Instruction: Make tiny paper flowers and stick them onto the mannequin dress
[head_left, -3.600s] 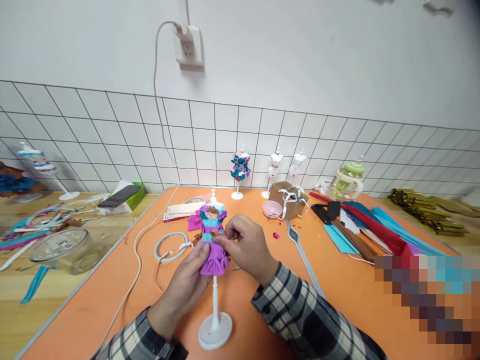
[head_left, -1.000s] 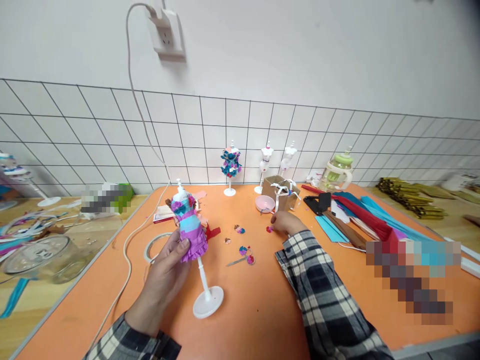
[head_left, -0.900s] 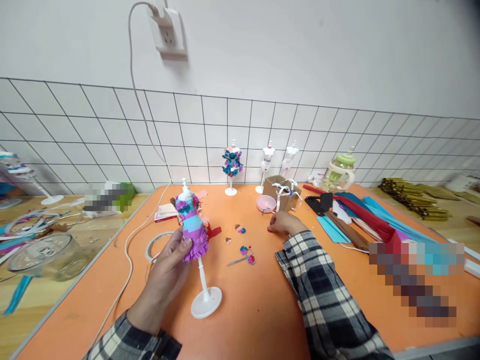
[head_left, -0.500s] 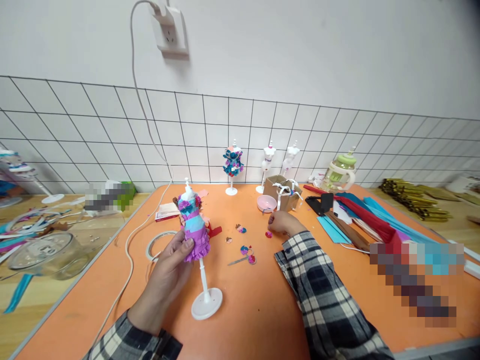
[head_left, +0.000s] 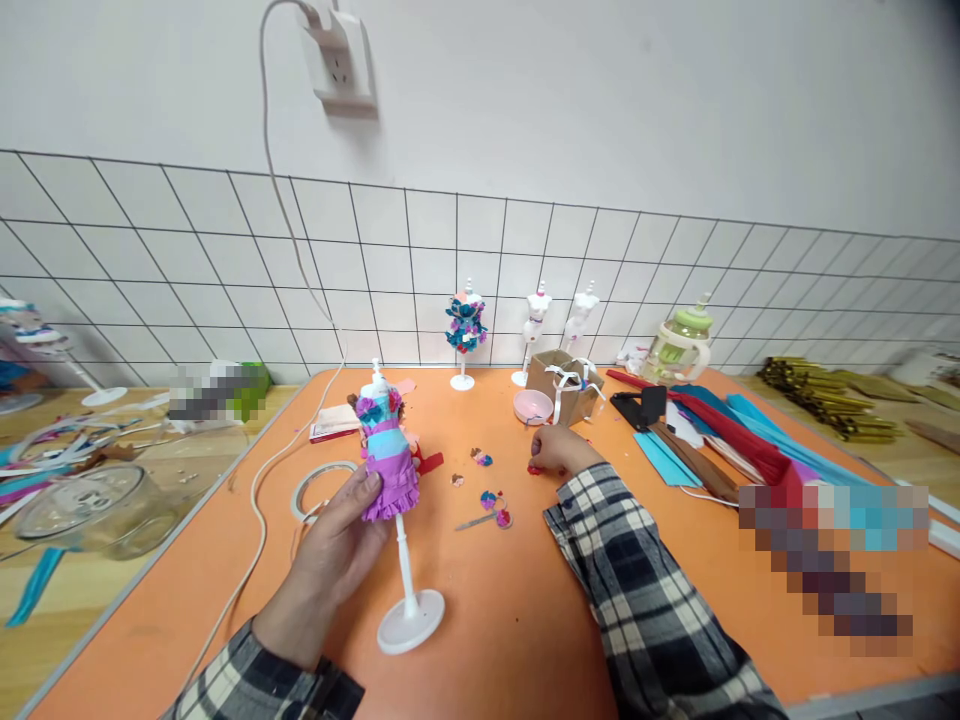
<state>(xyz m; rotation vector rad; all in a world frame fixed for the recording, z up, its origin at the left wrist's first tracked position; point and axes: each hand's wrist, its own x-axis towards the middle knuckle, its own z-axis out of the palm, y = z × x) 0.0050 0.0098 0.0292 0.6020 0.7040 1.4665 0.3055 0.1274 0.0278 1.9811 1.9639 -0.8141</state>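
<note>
On the orange surface [head_left: 525, 620], left hand [head_left: 334, 545] clamped round a dressed mannequin [head_left: 386, 455], tilted on its stand [head_left: 411, 632] for access; right hand [head_left: 555, 450] well apart, fingertips pinched on a red paper scrap [head_left: 533, 468].

White wall [head_left: 600, 100], black wire grid [head_left: 225, 260], wall socket [head_left: 341, 65], orange table [head_left: 525, 620]

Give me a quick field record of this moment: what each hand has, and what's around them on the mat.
left hand: grips the dressed mannequin at its purple skirt
mannequin base: on the orange mat
right hand: fingers down on a small pink piece
between hands: paper flowers, tweezers
behind right hand: pink dish, brown box
</note>
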